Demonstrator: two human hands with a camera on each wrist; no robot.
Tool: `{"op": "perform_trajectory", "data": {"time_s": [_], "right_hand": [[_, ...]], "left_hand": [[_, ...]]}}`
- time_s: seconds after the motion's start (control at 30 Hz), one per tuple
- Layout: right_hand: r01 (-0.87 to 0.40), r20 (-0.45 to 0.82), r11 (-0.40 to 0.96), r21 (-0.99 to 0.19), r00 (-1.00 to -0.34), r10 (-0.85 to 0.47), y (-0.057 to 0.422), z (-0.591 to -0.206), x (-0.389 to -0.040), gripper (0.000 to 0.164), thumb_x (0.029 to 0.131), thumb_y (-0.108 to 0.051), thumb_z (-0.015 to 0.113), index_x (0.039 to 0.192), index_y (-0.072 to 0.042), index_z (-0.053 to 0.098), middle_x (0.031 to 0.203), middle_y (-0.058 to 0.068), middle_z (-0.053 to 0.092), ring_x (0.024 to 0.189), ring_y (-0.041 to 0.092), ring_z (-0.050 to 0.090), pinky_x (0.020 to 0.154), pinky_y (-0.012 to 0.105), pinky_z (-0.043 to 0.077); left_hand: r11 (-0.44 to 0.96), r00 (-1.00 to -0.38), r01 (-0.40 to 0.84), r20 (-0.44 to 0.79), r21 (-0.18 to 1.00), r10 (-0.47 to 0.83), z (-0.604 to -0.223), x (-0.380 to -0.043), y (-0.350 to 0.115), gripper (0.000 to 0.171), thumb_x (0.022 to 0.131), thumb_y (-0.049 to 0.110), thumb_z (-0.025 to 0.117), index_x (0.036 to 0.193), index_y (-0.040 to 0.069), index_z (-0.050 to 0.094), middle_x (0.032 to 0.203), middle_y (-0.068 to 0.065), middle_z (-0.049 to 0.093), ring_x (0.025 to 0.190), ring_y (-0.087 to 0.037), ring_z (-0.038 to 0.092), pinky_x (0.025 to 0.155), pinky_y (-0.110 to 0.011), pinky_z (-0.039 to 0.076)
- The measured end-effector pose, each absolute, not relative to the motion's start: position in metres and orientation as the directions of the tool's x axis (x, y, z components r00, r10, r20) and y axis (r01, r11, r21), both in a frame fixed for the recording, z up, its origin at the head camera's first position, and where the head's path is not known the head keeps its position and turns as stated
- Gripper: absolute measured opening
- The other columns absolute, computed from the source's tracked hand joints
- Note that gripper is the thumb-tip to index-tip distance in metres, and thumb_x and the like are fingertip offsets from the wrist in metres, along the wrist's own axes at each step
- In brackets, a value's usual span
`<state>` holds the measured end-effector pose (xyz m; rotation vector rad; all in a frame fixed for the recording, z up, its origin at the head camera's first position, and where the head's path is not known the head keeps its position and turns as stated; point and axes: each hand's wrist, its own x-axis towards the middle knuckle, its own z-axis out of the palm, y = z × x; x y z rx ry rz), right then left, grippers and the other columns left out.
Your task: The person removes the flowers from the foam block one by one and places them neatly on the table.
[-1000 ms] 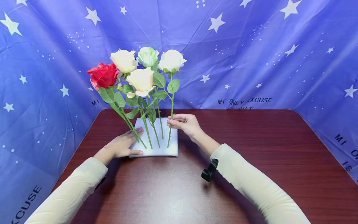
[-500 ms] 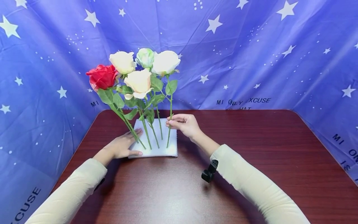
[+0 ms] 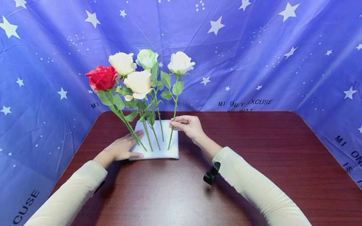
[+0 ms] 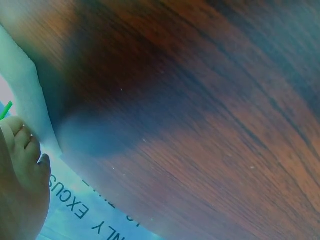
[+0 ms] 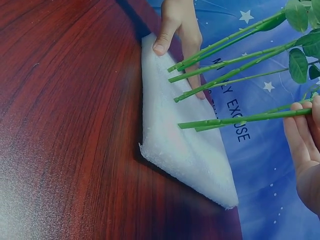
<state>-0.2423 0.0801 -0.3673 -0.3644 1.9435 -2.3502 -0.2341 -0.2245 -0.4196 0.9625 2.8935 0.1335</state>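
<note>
A white foam block (image 3: 173,153) lies on the table with several artificial roses standing in it. My right hand (image 3: 188,126) pinches the stem of the white rose (image 3: 181,63) at the block's right side, between thumb and fingers. That stem's lower end meets the foam in the right wrist view, where the right hand (image 5: 306,142) shows at the edge. My left hand (image 3: 123,147) rests spread on the block's left part, fingers straight. Above it lean a red rose (image 3: 102,78), a cream rose (image 3: 123,63), a peach rose (image 3: 138,82) and a green-white rose (image 3: 146,59).
The dark red wooden table (image 3: 240,147) reaches to a blue curtain (image 3: 254,62) with white stars, which hangs behind and at both sides. A black wrist camera mount (image 3: 211,174) hangs below the right sleeve (image 3: 249,182).
The white rose's head tips left, then swings right, away from the green-white rose, with my right hand still pinching its stem. The left hand keeps its place on the foam block.
</note>
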Motion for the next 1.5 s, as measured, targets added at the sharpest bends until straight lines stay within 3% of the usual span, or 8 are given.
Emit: {"op": "perform_trajectory", "data": {"time_s": [0.63, 0.87, 1.1, 1.5], "right_hand": [[-0.096, 0.138, -0.211, -0.973, -0.971, -0.195, 0.0838, -0.3666, -0.2426, 0.026, 0.084, 0.012, 0.063, 0.106, 0.025, 0.057, 0.077, -0.008, 0.073, 0.073, 0.006, 0.072, 0.077, 0.031, 0.06], [-0.111, 0.152, -0.198, -0.974, -0.968, -0.201, 0.0846, -0.362, -0.2423, 0.027, 0.085, 0.011, 0.063, 0.108, 0.025, 0.058, 0.079, 0.0, 0.076, 0.073, 0.006, 0.072, 0.078, 0.032, 0.06], [-0.114, 0.157, -0.205, -0.972, -0.965, -0.21, 0.0863, -0.3608, -0.242, 0.027, 0.083, 0.013, 0.063, 0.107, 0.026, 0.057, 0.076, -0.006, 0.074, 0.072, 0.007, 0.072, 0.076, 0.033, 0.06], [-0.108, 0.149, -0.207, -0.973, -0.969, -0.199, 0.0881, -0.3609, -0.243, 0.027, 0.084, 0.012, 0.062, 0.106, 0.027, 0.056, 0.08, -0.003, 0.075, 0.074, 0.007, 0.072, 0.078, 0.032, 0.06]], "left_hand": [[0.791, -0.792, 0.605, -0.034, 0.093, 0.609, -0.42, -0.2316, -0.2243, 0.095, 0.082, 0.06, 0.062, 0.148, 0.0, 0.032, 0.156, -0.019, 0.032, 0.143, -0.038, 0.033, 0.116, -0.05, 0.031], [0.79, -0.792, 0.605, -0.028, 0.098, 0.61, -0.4198, -0.2328, -0.2239, 0.093, 0.082, 0.057, 0.064, 0.148, 0.0, 0.033, 0.155, -0.02, 0.032, 0.143, -0.038, 0.034, 0.116, -0.05, 0.031], [0.782, -0.784, 0.618, -0.013, 0.087, 0.621, -0.4201, -0.2321, -0.2236, 0.094, 0.082, 0.057, 0.064, 0.148, -0.001, 0.032, 0.155, -0.02, 0.033, 0.142, -0.037, 0.035, 0.117, -0.05, 0.031], [0.778, -0.781, 0.622, 0.002, 0.09, 0.625, -0.4213, -0.2313, -0.2243, 0.094, 0.082, 0.06, 0.062, 0.148, 0.0, 0.033, 0.154, -0.02, 0.034, 0.141, -0.037, 0.036, 0.115, -0.05, 0.032]]}}
